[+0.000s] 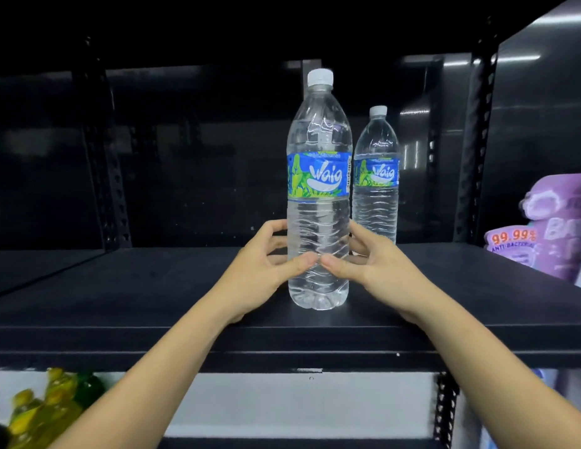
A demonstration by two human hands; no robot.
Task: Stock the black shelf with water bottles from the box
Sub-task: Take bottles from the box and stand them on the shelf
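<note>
A clear water bottle with a white cap and a blue label stands upright on the black shelf, near its front edge. My left hand and my right hand wrap its lower part from either side, thumbs touching in front. A second bottle of the same kind stands upright behind it, to the right, deeper on the shelf. The box is out of view.
Purple packs marked anti-bacterial sit at the shelf's right end. Black perforated posts frame the bay. Below the shelf at the lower left are yellow and green bottles. The shelf's left half is bare board.
</note>
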